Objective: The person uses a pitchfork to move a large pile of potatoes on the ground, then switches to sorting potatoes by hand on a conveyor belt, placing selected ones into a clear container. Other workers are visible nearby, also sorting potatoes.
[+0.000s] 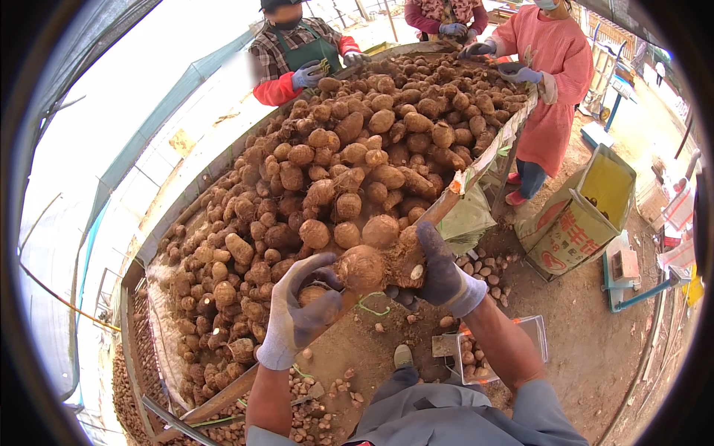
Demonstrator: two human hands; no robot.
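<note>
My right hand [443, 273], in a grey-coated knit glove, grips a rough, fibrous taro corm [406, 265] with a pale cut spot on it. A large round taro [361, 269] sits against that corm, between my two hands. My left hand [301, 309], gloved alike, is curved with its thumb and fingers apart. A smaller taro [311, 295] shows inside that curve; whether it is held or lies behind the hand is unclear. Beyond both hands a big heap of brown taro corms [346, 150] covers a raised, wood-edged sorting table [240, 387].
Three gloved people stand around the far side; one [552, 83] wears a pink smock. To the right are an open printed sack [580, 217], a blue platform scale [619, 279] and a clear crate [538, 340] holding small corms. Loose corms [312, 418] lie on the ground below.
</note>
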